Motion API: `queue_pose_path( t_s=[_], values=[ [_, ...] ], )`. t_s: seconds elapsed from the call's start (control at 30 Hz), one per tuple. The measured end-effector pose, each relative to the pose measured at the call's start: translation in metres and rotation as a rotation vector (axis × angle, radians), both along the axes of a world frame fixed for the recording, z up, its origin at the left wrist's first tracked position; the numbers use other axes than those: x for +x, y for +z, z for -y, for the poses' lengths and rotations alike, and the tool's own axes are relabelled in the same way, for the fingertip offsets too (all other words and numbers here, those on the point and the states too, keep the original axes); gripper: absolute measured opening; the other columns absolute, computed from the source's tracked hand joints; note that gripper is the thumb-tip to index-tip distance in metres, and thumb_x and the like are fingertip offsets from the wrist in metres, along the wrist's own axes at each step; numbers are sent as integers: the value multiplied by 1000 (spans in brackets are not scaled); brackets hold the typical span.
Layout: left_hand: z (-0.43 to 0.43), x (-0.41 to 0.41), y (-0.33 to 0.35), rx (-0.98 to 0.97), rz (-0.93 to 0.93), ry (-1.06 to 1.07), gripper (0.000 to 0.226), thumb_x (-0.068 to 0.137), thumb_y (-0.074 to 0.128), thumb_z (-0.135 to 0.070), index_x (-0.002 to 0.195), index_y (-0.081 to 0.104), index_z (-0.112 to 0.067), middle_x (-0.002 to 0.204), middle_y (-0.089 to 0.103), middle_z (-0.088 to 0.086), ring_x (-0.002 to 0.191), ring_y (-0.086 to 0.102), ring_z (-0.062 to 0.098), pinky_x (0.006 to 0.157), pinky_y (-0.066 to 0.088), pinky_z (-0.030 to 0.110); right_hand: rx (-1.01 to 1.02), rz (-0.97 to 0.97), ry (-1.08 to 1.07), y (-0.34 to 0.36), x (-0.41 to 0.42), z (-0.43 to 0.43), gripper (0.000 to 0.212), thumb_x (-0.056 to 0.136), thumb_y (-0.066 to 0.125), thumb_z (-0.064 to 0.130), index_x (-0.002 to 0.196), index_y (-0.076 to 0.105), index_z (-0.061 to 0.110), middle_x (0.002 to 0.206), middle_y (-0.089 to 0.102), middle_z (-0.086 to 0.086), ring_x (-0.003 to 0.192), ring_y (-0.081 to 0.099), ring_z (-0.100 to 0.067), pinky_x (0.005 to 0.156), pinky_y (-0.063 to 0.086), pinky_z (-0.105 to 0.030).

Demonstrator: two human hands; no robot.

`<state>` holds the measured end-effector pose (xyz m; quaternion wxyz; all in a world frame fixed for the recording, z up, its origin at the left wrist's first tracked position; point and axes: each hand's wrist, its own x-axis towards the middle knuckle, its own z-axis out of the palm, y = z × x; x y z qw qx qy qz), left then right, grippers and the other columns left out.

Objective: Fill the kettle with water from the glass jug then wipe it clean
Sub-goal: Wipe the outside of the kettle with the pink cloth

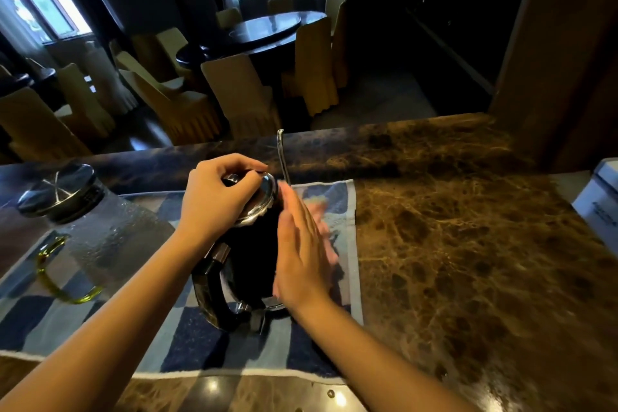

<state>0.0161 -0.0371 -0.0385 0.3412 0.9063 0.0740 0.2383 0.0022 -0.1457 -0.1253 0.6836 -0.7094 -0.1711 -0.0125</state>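
Note:
A dark kettle (247, 254) with a black handle (214, 294) and a thin metal spout (282, 157) stands on a blue-and-white checked towel (200, 351). My left hand (217, 201) grips the kettle's shiny lid (264, 201) from above. My right hand (301, 254) lies flat against the kettle's right side and presses a pink cloth (326, 231) onto it. The glass jug (100, 234), with a dark metal lid and a yellow-green handle, stands on the towel at the left.
The towel lies on a brown marble counter (468, 244). A white box (602, 204) sits at the counter's right edge. Beyond the counter is a dim room with a round table (267, 27) and several covered chairs.

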Motion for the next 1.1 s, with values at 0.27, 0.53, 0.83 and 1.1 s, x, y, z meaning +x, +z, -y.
queue_pose_path(
  t_s=[0.27, 0.53, 0.83, 1.1],
  values=[
    [-3, 0, 0, -17, -21, -20, 18, 85, 60, -13, 93, 74, -21, 93, 72, -6, 91, 66, 8, 81, 50, 21, -136, -432, 59, -38, 62, -2, 87, 71, 0, 89, 120, 58, 48, 133, 61, 11, 128, 50, -17, 115, 22, -50],
    [-5, 2, -2, -10, -1, -15, 18, 85, 60, -12, 92, 74, -21, 91, 73, -7, 88, 66, 8, 76, 48, 16, 165, -264, 13, 26, -28, -2, 55, 83, 14, 64, 136, 20, 53, 148, 19, 29, 140, 15, 10, 119, 11, -23],
    [-5, 1, -2, -18, -20, -18, 20, 85, 59, -12, 92, 74, -24, 92, 73, -8, 90, 66, 8, 81, 50, 21, -98, -352, 218, -27, 72, 1, 68, 73, 10, 86, 110, 60, 61, 133, 60, 8, 128, 50, -17, 114, 29, -50],
    [-13, 3, 1, -19, -139, -156, 15, 84, 69, -20, 96, 69, -30, 94, 72, -10, 93, 66, 7, 87, 51, 29, 36, -342, 106, -9, 33, -1, 72, 70, 7, 91, 122, 46, 59, 147, 43, 5, 139, 34, -17, 115, 24, -52]
  ],
)
